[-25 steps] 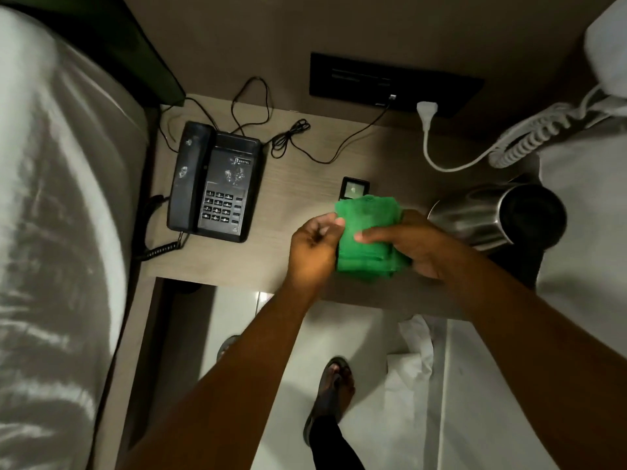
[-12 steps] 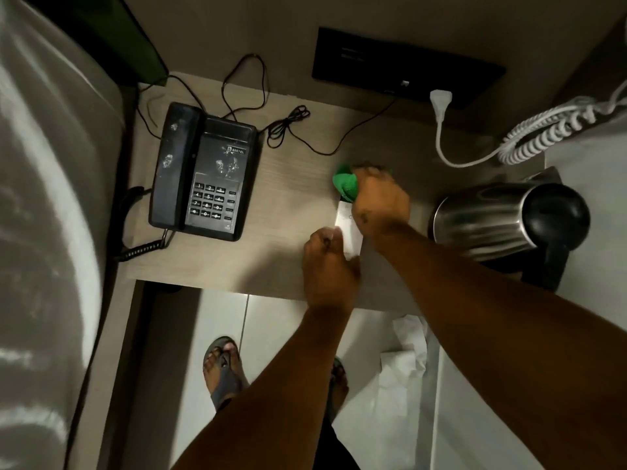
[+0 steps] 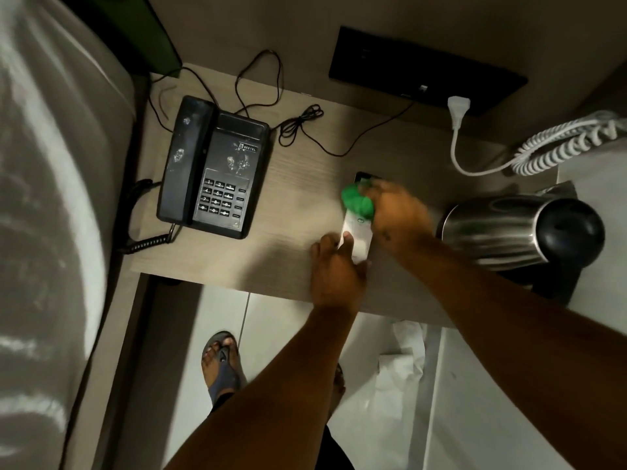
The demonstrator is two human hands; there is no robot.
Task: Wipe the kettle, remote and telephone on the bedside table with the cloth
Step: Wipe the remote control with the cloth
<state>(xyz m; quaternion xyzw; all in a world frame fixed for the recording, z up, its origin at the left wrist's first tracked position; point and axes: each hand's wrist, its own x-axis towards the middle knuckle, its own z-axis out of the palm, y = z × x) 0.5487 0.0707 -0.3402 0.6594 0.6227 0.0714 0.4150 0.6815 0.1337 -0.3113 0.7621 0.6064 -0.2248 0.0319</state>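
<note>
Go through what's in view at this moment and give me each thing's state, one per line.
Green cloth: bunched in the right hand, pressed on the remote.
Remote: flat on the bedside table, near end held by the left hand.
Telephone: handset on cradle, pale smudges showing.
Kettle: lid shut, beside the right hand.
White plug: unplugged, lying loose.

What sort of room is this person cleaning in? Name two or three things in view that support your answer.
Most likely a hotel bedroom. A corded telephone and a steel kettle share a bedside table beside a bed, and a white remote lies between them, a typical guest-room set.
</note>
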